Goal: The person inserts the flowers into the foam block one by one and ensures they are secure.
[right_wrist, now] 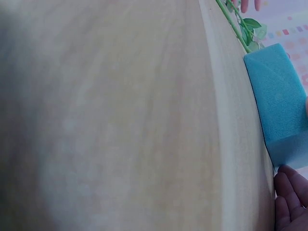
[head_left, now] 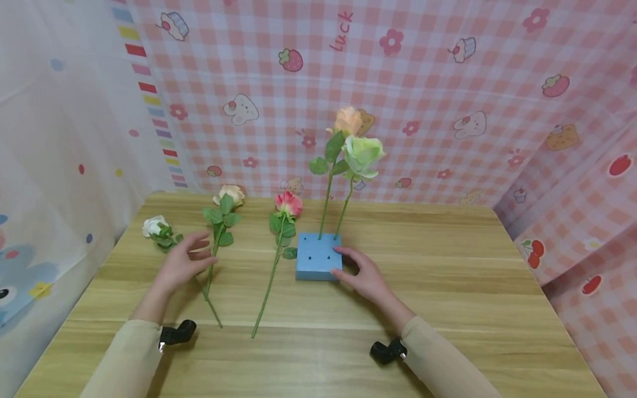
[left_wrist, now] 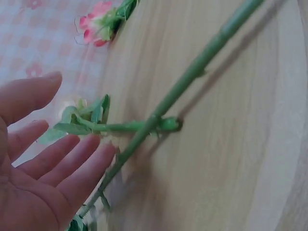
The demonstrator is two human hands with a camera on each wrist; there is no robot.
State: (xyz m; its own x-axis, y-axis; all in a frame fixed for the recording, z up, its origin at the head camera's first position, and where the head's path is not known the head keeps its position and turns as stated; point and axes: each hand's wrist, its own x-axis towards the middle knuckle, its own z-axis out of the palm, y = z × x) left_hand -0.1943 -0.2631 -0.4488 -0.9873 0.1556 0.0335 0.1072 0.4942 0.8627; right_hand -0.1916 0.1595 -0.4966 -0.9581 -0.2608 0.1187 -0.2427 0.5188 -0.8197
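A blue foam block with small dark holes in its top lies on the table. My right hand holds its right side, thumb at the front corner and fingers further back. A peach rose and a pale green rose stand upright in the block's back part. My left hand hovers over the stems of a white rose and a cream rose, fingers loosely extended, nothing held. In the left wrist view these two stems cross; the nearer green stem passes beside the fingertips.
A pink rose lies on the wooden table between the left hand and the block. Behind the table hangs a pink checked cloth; a white patterned cloth hangs at the left. Each wrist carries a black camera.
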